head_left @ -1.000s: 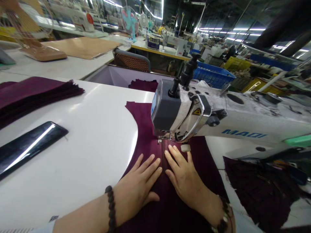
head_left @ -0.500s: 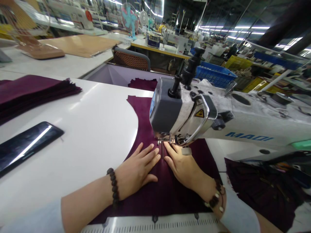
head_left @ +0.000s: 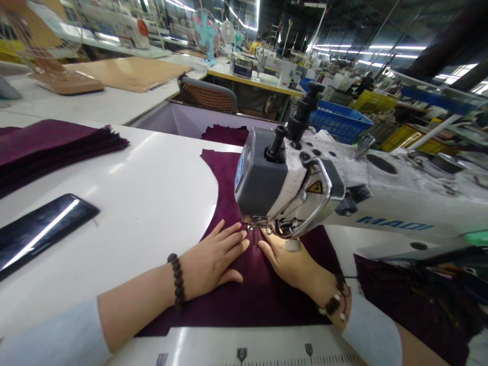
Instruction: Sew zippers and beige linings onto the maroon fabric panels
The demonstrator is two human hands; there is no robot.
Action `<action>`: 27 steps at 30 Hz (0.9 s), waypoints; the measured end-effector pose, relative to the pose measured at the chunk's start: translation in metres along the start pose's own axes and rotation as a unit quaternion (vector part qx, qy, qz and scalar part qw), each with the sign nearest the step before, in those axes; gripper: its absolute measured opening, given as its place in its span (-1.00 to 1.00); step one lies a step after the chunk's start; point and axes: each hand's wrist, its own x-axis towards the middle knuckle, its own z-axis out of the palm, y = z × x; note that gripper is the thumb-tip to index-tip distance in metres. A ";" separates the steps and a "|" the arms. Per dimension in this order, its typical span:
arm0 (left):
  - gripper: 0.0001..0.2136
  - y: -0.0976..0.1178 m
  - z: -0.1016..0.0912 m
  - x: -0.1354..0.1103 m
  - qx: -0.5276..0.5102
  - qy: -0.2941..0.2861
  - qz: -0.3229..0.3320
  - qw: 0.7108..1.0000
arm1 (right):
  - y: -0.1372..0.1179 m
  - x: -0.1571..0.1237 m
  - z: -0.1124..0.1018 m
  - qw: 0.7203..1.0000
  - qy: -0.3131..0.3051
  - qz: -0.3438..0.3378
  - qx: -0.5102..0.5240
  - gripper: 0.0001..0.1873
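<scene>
A maroon fabric panel [head_left: 263, 300] lies on the white sewing table [head_left: 168, 188], running under the head of the sewing machine [head_left: 263, 173]. My left hand [head_left: 217, 259] rests flat on the cloth, fingers spread, left of the presser foot [head_left: 250, 226]. On the other side my right hand [head_left: 287, 256] presses the cloth down with its fingers stretched; some fingertips are hidden behind the machine head. Between the two hands a short narrow strip, which looks like a zipper or welt [head_left: 255, 237], runs back beneath the foot. Neither hand grasps anything.
At left are a stack of maroon pieces [head_left: 49, 147] and a black phone [head_left: 46, 229]. More dark maroon cloth [head_left: 412, 305] lies at right. A printed ruler scale [head_left: 274, 351] marks the front edge. Behind stand a chair [head_left: 208, 94] and a blue basket [head_left: 339, 122].
The fabric has slid away from me under the presser foot, its near edge uncovering more of the ruler scale. Both hands stay flat on it; less of the strip shows.
</scene>
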 end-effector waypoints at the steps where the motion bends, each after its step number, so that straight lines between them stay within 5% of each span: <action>1: -0.48 -0.001 -0.001 0.000 0.002 0.001 0.004 1.000 | 0.000 0.000 0.000 1.000 0.002 -0.001 0.001 -0.62; 6: -0.58 0.003 -0.004 0.000 0.022 0.002 0.013 1.000 | -0.002 -0.001 0.001 1.000 0.013 0.001 0.012 -0.65; 14: -0.58 0.029 0.005 0.001 0.008 0.015 -0.070 0.997 | -0.003 -0.001 0.006 1.000 0.025 0.012 0.012 -0.69; 27: -0.52 0.020 -0.008 0.001 -0.013 -0.013 -0.033 0.999 | -0.005 0.000 0.001 1.000 -0.006 0.011 0.007 -0.67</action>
